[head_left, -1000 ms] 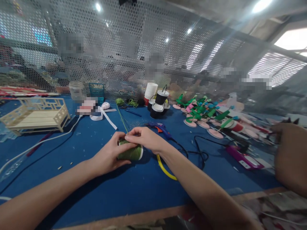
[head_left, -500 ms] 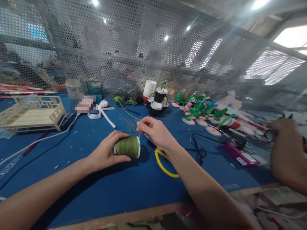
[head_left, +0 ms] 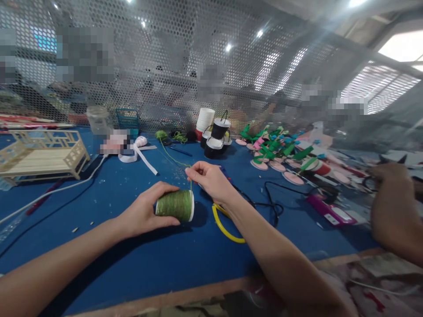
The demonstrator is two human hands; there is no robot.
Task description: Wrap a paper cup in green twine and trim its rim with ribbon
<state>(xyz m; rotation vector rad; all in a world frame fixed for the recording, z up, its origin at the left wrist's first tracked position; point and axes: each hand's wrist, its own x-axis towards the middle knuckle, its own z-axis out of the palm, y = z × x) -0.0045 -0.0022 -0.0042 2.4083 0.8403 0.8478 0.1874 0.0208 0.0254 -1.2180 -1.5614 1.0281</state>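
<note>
My left hand [head_left: 142, 212] is wrapped round a small cup covered in green cord [head_left: 175, 205], lying on its side on the blue table [head_left: 172, 259]. My right hand [head_left: 211, 179] pinches the green cord [head_left: 172, 157] just above the cup's rim. From the pinch one strand drops to the cup and another runs back to a green ball of cord [head_left: 161, 134] near the mesh wall.
A yellow loop [head_left: 224, 229] and black cables [head_left: 267, 207] lie right of the cup. Black and white cups [head_left: 214, 136], pink discs with green strips [head_left: 274, 154], a wooden miniature bench [head_left: 42, 152] and white ribbon [head_left: 142, 156] stand further back. Another person's arm [head_left: 393, 215] is at right.
My right hand lifted off the cup and drew the green cord up and to the right. The cup, earlier covered by both hands, now shows its wrapped side.
</note>
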